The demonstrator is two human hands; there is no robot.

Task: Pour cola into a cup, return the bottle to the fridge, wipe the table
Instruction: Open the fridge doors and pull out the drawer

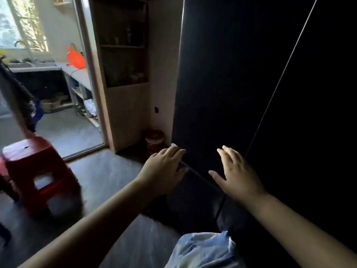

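A tall black fridge (231, 84) fills the right half of the head view, its doors closed. My left hand (164, 167) lies with fingers spread at the left edge of the fridge front, by the seam between upper and lower door. Flat on the dark door surface to the right of it rests my right hand (237, 175), palm down and holding nothing. No cola bottle, cup or cloth is in view.
A red plastic stool (36, 171) stands on the grey floor at the left. A wooden shelf cabinet (123, 74) stands left of the fridge, with a small round bin (154, 141) in the gap. A doorway beyond opens onto a kitchen counter (77, 74).
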